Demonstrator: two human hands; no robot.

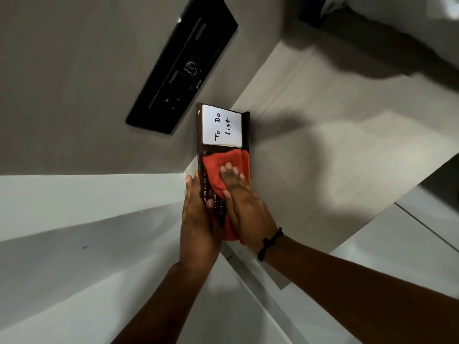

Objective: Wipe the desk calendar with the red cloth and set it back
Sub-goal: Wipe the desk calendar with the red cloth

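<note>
The desk calendar (200,135) is a dark brown wooden board with month names down its left edge and a white "To Do List" pad at its far end. My left hand (198,219) grips its near left edge and holds it up. The red cloth (216,167) lies on the calendar's face below the pad. My right hand (238,199) presses flat on the cloth with its fingers spread. The near end of the calendar is hidden under both hands.
A black rectangular panel (183,63) with slots is set in the grey surface beyond the calendar. A pale counter (323,150) runs to the right, with a white ledge (87,189) to the left. A dark shadowed object (397,45) sits far right.
</note>
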